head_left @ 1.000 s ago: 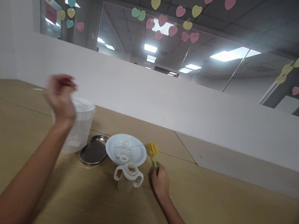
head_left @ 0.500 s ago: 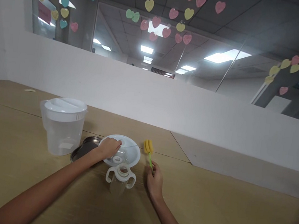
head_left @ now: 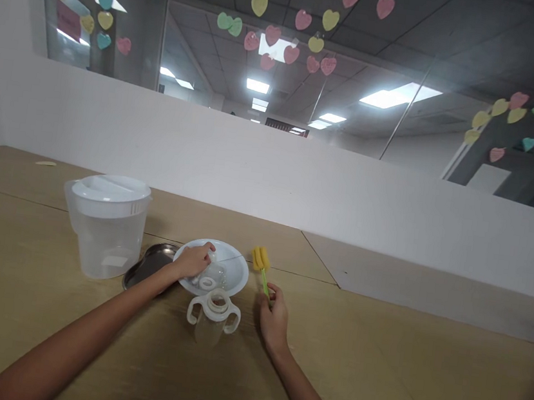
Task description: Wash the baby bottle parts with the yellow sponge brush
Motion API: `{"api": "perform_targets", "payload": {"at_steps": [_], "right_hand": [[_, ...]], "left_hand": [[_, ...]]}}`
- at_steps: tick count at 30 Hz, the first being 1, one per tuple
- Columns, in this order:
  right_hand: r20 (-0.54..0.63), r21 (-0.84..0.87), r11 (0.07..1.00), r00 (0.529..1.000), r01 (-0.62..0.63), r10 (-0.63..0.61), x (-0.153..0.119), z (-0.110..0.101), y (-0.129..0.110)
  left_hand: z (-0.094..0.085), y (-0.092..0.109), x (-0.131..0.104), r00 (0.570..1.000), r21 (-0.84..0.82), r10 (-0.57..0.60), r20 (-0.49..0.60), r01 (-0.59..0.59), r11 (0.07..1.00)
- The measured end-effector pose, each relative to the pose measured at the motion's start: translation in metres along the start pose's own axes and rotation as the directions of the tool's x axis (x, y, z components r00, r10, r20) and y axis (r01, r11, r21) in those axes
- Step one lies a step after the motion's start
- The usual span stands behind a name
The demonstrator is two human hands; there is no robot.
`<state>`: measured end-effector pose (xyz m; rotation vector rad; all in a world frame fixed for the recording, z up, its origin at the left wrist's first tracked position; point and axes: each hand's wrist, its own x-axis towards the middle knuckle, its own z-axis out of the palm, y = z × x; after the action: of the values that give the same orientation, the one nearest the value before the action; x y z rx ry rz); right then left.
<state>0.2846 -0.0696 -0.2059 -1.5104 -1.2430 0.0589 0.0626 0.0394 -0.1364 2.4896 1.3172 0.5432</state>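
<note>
— Change?
— Left hand (head_left: pixel 192 261), raised mid-left a second ago, now down at the bowl (head_left: pixel 237 275), lower centre; grip I can't tell. Right hand (head_left: pixel 274 320) clamped on yellow brush (head_left: pixel 261 259), just right. Both engaged.

Yel. sponge (head_left: pixel 260 259) w/ lt. grn. handle (head_left: pixel 265 283), wht. bowl (head_left: pixel 239 276)

Left of the bowl (head_left: pixel 238 281), the tray (head_left: pixel 146 265) and tall jug (head_left: pixel 111 239) stood close together, blocking a low sideways path. The two-handled bottle (head_left: pixel 208 328) stood in front, obstructing a straight approach. Beyond the right hand (head_left: pixel 274 318) and its brush (head_left: pixel 261 259), the table (head_left: pixel 396 372) offered open room.
</note>
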Motion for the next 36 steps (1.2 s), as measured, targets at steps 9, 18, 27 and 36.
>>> {"api": "perform_targets", "payload": {"at_steps": [9,18,27,36], "right_hand": [[0.016,-0.005,0.999,0.999,-0.050,0.051,-0.001,-0.002,-0.007],[-0.032,0.021,0.997,0.997,-0.077,0.077,-0.002,-0.001,-0.008],[-0.047,-0.108,0.940,0.943,0.324,-0.330,-0.007,-0.018,-0.041],[0.072,-0.124,0.814,0.823,0.568,-0.564,-0.020,-0.017,-0.048]], "left_hand": [[0.007,-0.003,0.004,0.999,-0.259,-0.047,0.011,0.048,0.965],[-0.016,0.001,0.002,0.995,-0.207,-0.059,-0.085,0.041,0.977],[-0.047,0.024,-0.010,0.984,-0.255,0.026,-0.176,-0.071,0.964],[-0.052,0.058,-0.033,0.934,-0.230,0.155,-0.323,-0.236,0.944]]}}
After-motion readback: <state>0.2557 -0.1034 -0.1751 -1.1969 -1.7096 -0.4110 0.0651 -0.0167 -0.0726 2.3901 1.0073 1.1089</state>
